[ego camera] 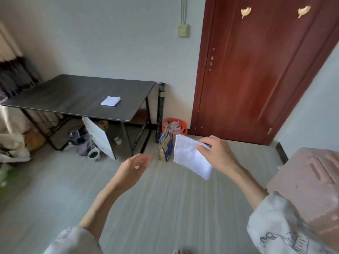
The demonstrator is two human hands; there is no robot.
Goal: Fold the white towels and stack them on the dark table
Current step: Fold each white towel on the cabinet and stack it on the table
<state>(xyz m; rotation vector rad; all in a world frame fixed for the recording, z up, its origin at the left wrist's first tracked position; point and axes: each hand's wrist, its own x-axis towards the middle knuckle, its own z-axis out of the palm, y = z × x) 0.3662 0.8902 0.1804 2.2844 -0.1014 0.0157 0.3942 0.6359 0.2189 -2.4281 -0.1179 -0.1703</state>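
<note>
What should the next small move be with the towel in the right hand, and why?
Probably carry it over to the dark table and set it on the folded towel already lying there. The right hand pinches a folded white towel in mid-air, well short of the table, while the left hand hangs open holding nothing.

Nothing legible from where I'm watching: no word, number or brand comes through anywhere in the head view. The blue and yellow packet (pixel 166 146) standing on the floor near the door carries print, but it's too blurred for me to make out a single letter. The sleeves (pixel 286 233) show dark line drawings, not writing.
</note>
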